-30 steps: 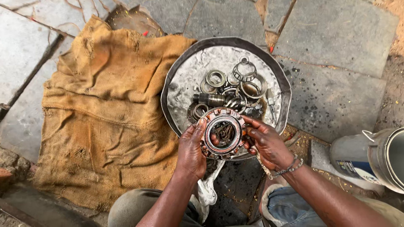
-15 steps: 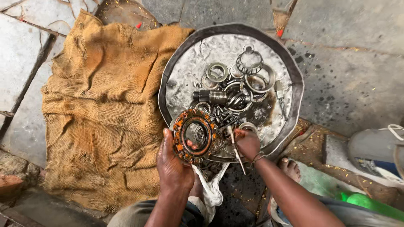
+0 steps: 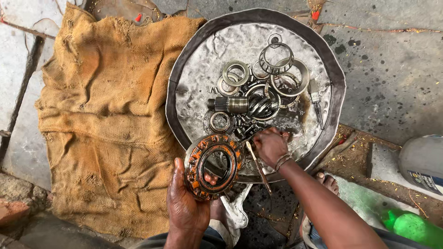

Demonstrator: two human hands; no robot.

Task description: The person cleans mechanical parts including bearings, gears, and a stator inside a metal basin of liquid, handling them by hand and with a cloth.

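Note:
My left hand (image 3: 187,203) holds a large round rusty-orange gear ring (image 3: 213,165) upright at the near rim of a wide dented metal pan (image 3: 203,69), fingers through its middle. My right hand (image 3: 270,145) reaches into the pan among small oily parts, with a thin brush-like tool (image 3: 257,166) running back along the wrist. In the pan lie a splined pinion shaft (image 3: 240,105), several bearing rings (image 3: 236,73) and a roller cage (image 3: 276,58).
A brown burlap sack (image 3: 101,115) is spread on the stone floor to the left. A white rag (image 3: 230,210) hangs below the pan. A grey container (image 3: 422,163) and a green bottle (image 3: 413,226) stand at the right. My bare toes (image 3: 325,182) show near the pan.
My right hand let go of the gear ring and went into the pan among the parts. My left hand now holds the ring alone, shifted left and lower. The view moved closer.

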